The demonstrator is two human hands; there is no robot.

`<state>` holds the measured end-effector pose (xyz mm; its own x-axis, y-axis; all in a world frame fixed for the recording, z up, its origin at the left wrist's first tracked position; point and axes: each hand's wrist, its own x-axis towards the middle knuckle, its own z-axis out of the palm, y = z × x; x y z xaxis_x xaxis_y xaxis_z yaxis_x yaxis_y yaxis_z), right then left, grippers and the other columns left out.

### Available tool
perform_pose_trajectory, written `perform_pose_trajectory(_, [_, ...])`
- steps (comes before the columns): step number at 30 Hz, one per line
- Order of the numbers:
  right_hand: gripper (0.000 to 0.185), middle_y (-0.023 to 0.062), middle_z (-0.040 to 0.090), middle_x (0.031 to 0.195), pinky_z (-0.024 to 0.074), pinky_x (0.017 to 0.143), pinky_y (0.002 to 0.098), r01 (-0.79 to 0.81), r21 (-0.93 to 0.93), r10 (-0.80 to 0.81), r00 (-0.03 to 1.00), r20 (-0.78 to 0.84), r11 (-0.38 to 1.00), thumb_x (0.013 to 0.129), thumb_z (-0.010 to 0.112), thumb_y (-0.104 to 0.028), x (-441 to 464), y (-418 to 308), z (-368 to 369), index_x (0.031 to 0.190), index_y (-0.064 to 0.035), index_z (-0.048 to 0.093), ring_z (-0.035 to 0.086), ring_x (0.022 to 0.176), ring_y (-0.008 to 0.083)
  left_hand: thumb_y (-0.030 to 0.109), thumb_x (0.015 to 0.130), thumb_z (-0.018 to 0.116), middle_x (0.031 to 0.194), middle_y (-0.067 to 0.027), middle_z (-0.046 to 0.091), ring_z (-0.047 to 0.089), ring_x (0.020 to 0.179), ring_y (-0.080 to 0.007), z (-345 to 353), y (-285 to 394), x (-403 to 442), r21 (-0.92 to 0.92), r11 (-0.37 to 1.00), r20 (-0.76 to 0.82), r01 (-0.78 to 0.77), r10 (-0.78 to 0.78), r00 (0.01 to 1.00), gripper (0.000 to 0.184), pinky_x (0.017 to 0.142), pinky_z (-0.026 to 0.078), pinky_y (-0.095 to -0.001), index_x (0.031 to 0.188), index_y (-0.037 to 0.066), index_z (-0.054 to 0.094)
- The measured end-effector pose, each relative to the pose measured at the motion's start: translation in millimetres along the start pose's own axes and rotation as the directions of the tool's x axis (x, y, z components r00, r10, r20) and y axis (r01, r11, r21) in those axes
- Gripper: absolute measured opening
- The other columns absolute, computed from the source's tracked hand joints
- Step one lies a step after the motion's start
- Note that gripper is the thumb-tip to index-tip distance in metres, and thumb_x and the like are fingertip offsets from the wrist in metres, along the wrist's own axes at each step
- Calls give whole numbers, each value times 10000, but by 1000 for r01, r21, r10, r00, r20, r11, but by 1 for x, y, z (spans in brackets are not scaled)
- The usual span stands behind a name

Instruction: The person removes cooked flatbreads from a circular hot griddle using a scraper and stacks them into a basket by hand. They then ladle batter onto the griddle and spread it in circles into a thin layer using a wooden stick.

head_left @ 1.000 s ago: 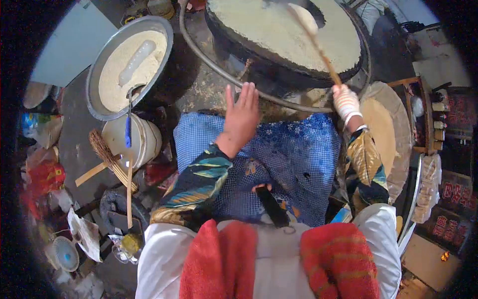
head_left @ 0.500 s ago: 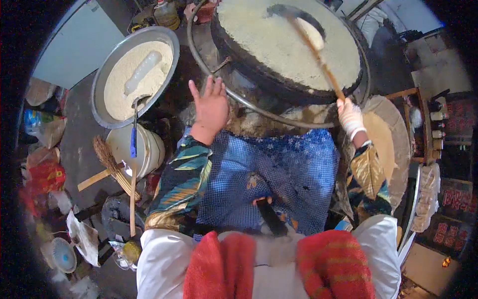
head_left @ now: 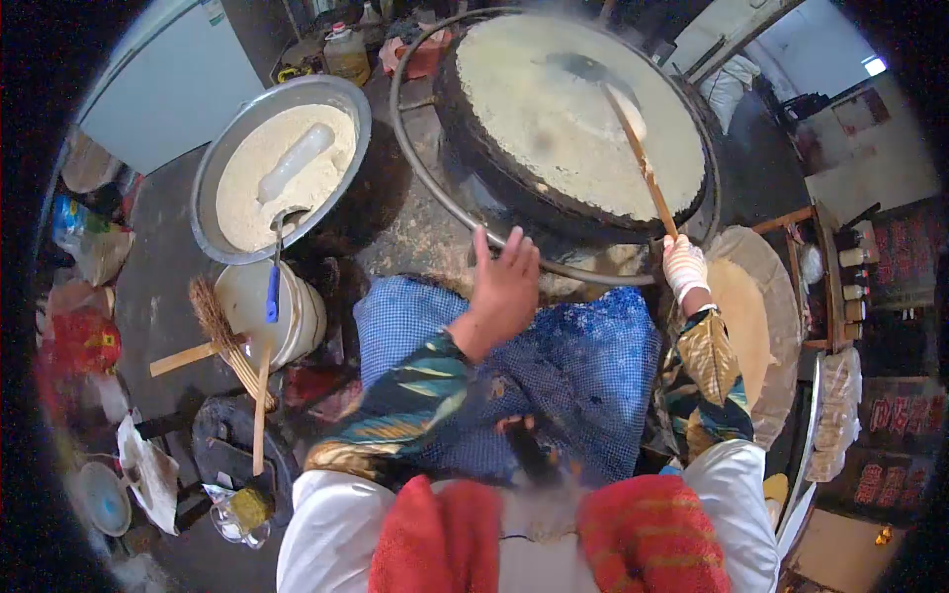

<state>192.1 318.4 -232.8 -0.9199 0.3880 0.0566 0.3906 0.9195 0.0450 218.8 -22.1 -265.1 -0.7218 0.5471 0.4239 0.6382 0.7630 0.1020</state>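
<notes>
Left: a metal bowl [head_left: 206,212] of pale powder with a blue-handled ladle [head_left: 273,293], beside a bucket [head_left: 314,321]. The left hand [head_left: 502,301] is empty, fingers spread, the pipe ring [head_left: 432,186] between it and the griddle [head_left: 470,163]. A wooden stick [head_left: 645,170] slants from beyond the griddle's middle over its near right edge into the right hand [head_left: 684,269], the nearer one, its grip clamped round the near end. Far right: a pale flat round [head_left: 736,311].

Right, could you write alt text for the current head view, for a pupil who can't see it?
Someone's right hand grips a stick reaching over a round griddle bearing a pale layer; the left hand is open and empty. At picture left, a basin holds what looks like flour, near a bucket.
</notes>
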Motion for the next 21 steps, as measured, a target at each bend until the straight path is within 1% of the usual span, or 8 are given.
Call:
perform_pose_trajectory(2, [348, 251, 622, 813, 464, 722, 514, 50, 8, -50, 999, 18, 999, 913, 410, -396, -11, -14, -5, 927, -68, 527, 599, 804, 426, 253, 815, 455, 1323, -141, 452, 326, 1304, -307, 5, 10, -3, 137, 991, 169, 2, -25, 985, 482, 992, 97, -724, 1222, -1, 503])
perform_pose_trajectory(4, [338, 241, 629, 823, 474, 724, 510, 124, -89, -118, 991, 70, 988, 922, 399, -389, -23, -17, 0, 918, -82, 539, 605, 798, 422, 253, 819, 452, 1330, -140, 445, 319, 1308, -306, 5, 4, 0, 188, 982, 166, 30, -62, 984, 487, 994, 92, -725, 1225, -12, 497])
perform_pose_trajectory(5, [349, 242, 632, 840, 483, 731, 502, 14, -58, -9, 995, 95, 998, 927, 390, -395, -18, -9, 10, 933, -83, 547, 612, 810, 413, 254, 824, 449, 1338, -139, 438, 311, 1312, -306, 5, -1, -3, 241, 970, 180, 38, -83, 980, 491, 996, 87, -725, 1228, -23, 491])
perform_pose_trajectory(7, [359, 248, 632, 854, 482, 747, 498, -115, -70, 120, 990, 67, 991, 925, 396, -407, 0, 10, 15, 948, -86, 554, 612, 828, 413, 178, 807, 467, 1299, -178, 461, 337, 1290, -324, 4, -22, -4, 198, 980, 78, 33, -49, 996, 467, 1008, 124, -704, 1211, -53, 503])
perform_pose_trajectory(11, [360, 236, 630, 838, 467, 721, 511, 24, -15, -24, 999, 28, 1000, 917, 412, -414, -7, -9, -4, 926, -77, 540, 600, 810, 427, 140, 809, 444, 1302, -164, 468, 361, 1286, -298, -6, -55, -4, 90, 985, 27, 149, -152, 988, 431, 1041, 92, -665, 1188, -50, 519])
perform_pose_trajectory(16, [333, 231, 629, 789, 466, 676, 532, -34, -59, 32, 999, -42, 998, 917, 427, -380, 4, 20, 15, 903, -64, 534, 602, 758, 427, 125, 797, 461, 1284, -122, 500, 387, 1270, -283, -12, -89, 9, 212, 949, 22, 234, -244, 970, 405, 1029, 62, -679, 1165, -17, 551])
perform_pose_trajectory(19, [320, 220, 630, 747, 471, 663, 527, 63, 11, -62, 997, -51, 998, 913, 438, -374, -1, 4, 6, 886, -71, 537, 604, 712, 426, 119, 787, 477, 1297, -81, 492, 389, 1265, -274, -11, -112, 17, 277, 920, 47, 276, -300, 953, 387, 1005, 64, -704, 1151, 20, 565])
perform_pose_trajectory(21, [330, 229, 630, 770, 471, 682, 526, 105, -80, -103, 994, 28, 991, 906, 441, -389, -16, -4, 1, 900, -74, 540, 604, 727, 426, 124, 792, 481, 1318, -54, 475, 382, 1270, -280, 4, -135, 20, 317, 894, 3, 317, -335, 942, 399, 998, 69, -710, 1176, 50, 559])
